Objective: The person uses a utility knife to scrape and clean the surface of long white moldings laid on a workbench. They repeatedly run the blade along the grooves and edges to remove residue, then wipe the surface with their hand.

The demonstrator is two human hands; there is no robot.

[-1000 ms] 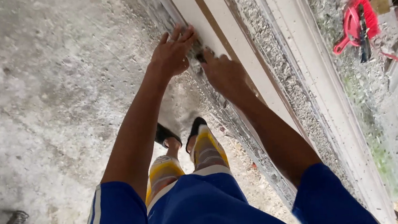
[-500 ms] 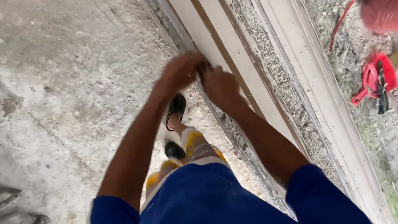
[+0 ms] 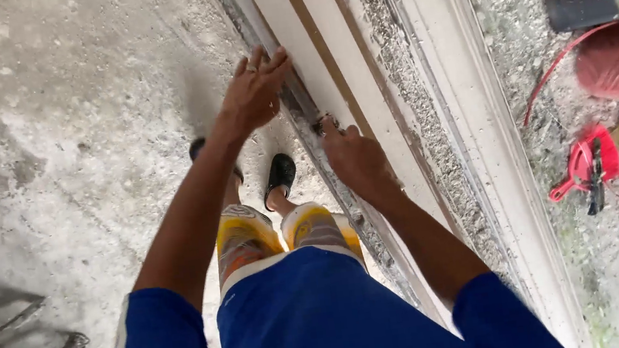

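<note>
Press your left hand [image 3: 254,94] flat, fingers spread, on the white board [image 3: 329,77]; your right hand [image 3: 355,159], just below, pinches something small against its edge—hold steady.

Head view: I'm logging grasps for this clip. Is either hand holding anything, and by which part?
Left hand lies flat on the white frame's edge, gripping nothing. Right hand presses at the frame; whether its fingers pinch anything cannot be told.

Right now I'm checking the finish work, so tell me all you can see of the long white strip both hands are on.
The long white strip is a flat pale board with a thin brown line along it, running lengthwise beside a rough gritty band and white moulding. It looks smooth and painted. The left hand presses its near edge, and the right hand rests lower down.
</note>
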